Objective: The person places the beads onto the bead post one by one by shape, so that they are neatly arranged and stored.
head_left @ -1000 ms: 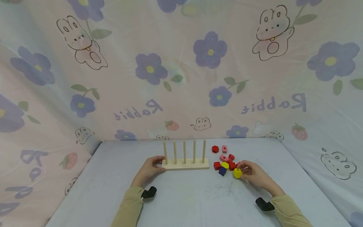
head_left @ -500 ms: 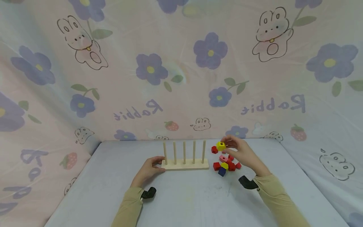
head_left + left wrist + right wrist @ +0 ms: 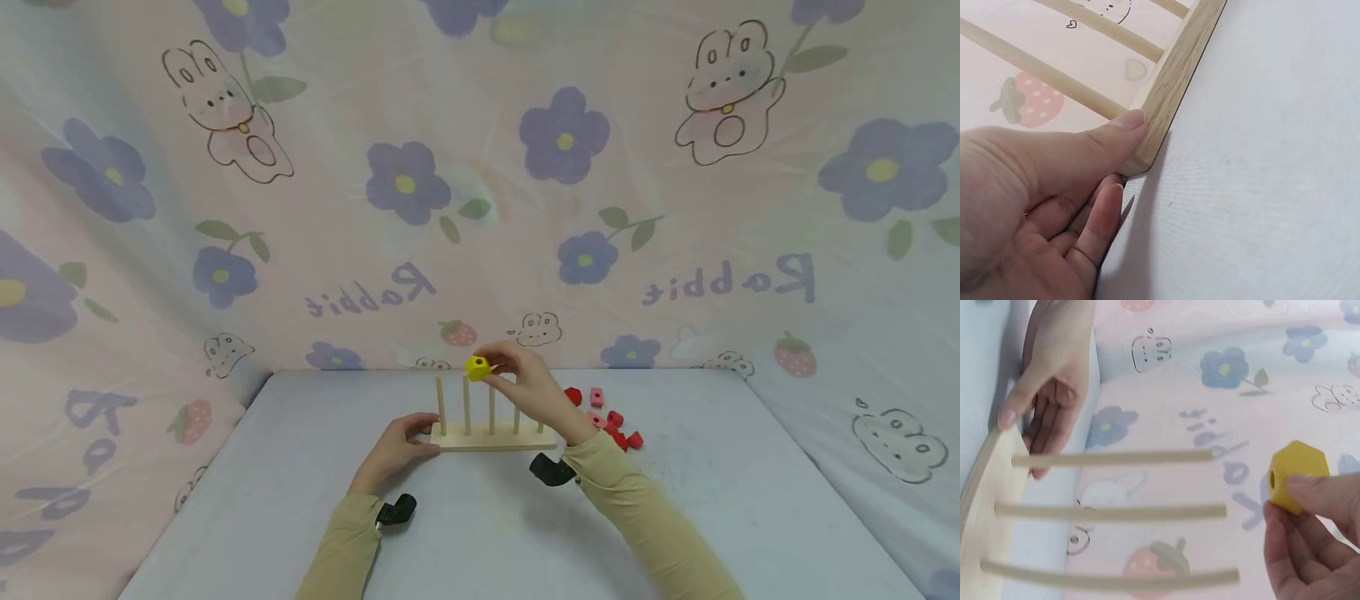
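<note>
The right hand [image 3: 527, 385] has its fingers pinching a yellow bead [image 3: 1300, 464], with sticks [image 3: 467, 407] below them. Farther out, the left hand [image 3: 393, 452] grips the wooden stand [image 3: 492, 442]. This looks like lining up; next, the bead's hole [image 3: 1272, 479] probably must slip over a stick.

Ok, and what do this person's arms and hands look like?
The left sleeve and right sleeve are long, plain and khaki-beige. A stubby, bent black attachment sits at the left cuff, with a similar black piece at the right. The left hand and right hand are ungloved; no cables are visible.
</note>
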Demonstrator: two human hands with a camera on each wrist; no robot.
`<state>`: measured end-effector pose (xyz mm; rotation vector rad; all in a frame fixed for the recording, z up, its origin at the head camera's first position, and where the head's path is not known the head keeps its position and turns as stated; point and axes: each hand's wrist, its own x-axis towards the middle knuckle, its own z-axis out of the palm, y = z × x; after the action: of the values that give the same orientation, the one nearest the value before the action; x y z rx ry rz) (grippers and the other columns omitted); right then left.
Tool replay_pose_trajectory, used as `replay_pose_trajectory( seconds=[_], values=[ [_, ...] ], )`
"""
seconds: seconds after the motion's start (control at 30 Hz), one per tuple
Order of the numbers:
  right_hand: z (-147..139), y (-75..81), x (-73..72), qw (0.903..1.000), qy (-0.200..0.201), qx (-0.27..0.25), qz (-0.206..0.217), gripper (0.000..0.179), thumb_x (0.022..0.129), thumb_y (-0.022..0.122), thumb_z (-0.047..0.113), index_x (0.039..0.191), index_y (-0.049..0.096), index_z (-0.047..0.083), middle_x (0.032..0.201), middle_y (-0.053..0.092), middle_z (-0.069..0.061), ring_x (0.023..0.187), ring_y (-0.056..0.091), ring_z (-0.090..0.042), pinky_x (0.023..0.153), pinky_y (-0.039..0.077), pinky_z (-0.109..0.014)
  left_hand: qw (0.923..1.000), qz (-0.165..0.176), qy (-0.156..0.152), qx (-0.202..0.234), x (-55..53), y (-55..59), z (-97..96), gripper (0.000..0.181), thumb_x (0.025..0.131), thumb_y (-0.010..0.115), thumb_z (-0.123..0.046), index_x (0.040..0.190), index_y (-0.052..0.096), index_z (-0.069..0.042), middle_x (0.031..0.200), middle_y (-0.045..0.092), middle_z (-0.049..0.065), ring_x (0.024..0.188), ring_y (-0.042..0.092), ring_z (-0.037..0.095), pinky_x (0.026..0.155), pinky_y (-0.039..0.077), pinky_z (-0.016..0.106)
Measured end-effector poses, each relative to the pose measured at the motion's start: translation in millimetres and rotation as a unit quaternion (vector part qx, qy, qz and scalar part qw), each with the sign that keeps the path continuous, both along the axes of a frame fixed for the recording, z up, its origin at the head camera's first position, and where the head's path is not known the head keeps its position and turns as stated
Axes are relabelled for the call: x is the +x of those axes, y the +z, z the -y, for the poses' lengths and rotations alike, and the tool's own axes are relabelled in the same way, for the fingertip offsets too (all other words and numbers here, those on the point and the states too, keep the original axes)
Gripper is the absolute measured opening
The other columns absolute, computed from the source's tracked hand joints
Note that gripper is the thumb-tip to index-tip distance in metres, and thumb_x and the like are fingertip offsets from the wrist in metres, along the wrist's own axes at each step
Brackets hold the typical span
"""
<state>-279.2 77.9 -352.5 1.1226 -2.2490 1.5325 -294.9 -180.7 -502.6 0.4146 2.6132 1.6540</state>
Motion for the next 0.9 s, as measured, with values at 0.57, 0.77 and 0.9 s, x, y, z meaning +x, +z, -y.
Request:
replay_pose_trajectory(
  seconds=[0.57,0.77,0.9],
  values=[
    [68,-38.3,-24.8,0.9989,-0.044,-0.007,-0.013,0.035,0.088,0.062,-0.007,0.122,0.057,0.001,0.118,0.06,-0.009,0.103,0.06,-0.019,0.09,0.048,-0.028,0.9997,0.003,0.001,-0.023,-4.1,-2.4,-0.7,0.05,0.076,0.08,-0.006,0.123,0.062,-0.004,0.111,0.064,0.009,0.1,0.058,0.023,0.078,0.051,0.031],
    [70,-44.9,-28.1,0.9984,-0.051,-0.001,-0.024,0.035,0.088,0.061,-0.007,0.121,0.053,0.0,0.116,0.059,-0.009,0.102,0.059,-0.02,0.087,0.049,-0.027,0.9995,0.015,0.001,-0.027,-3.7,-0.6,-0.4,0.051,0.076,0.08,-0.009,0.124,0.062,-0.005,0.112,0.064,0.008,0.099,0.057,0.022,0.078,0.05,0.031],
    [71,-47.4,-27.9,0.9979,-0.059,0.006,-0.023,0.034,0.085,0.062,-0.007,0.117,0.051,0.0,0.11,0.06,-0.008,0.099,0.059,-0.019,0.083,0.05,-0.028,0.9994,0.018,0.01,-0.029,-3.3,-0.6,-0.2,0.051,0.076,0.08,-0.009,0.123,0.062,-0.006,0.111,0.064,0.007,0.101,0.057,0.022,0.079,0.049,0.032]
  ],
)
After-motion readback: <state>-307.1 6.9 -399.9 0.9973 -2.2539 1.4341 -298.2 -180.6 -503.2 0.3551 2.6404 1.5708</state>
